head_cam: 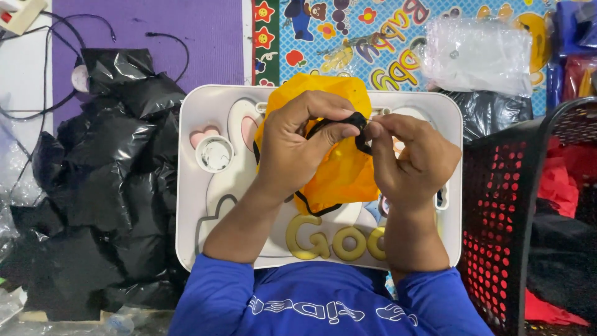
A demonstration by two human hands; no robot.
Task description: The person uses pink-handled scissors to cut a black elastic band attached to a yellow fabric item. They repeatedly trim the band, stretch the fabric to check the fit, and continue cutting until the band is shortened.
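Over the white tray [193,186] I see my left hand [292,146] and right hand [407,158] pinched together on the black cord [354,121] of the orange cloth [342,174], probably light, limp and best held by that cord.

A small round cup [215,154] sits on the tray [199,106], plastic bags [106,180] left, basket [504,205] right.

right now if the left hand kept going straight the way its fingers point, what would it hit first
The left hand points rightward, pinching the black cord over the orange fabric. Straight on, it would meet the right hand first, whose fingertips sit on the same cord, seemingly touching already, though depth is unclear.
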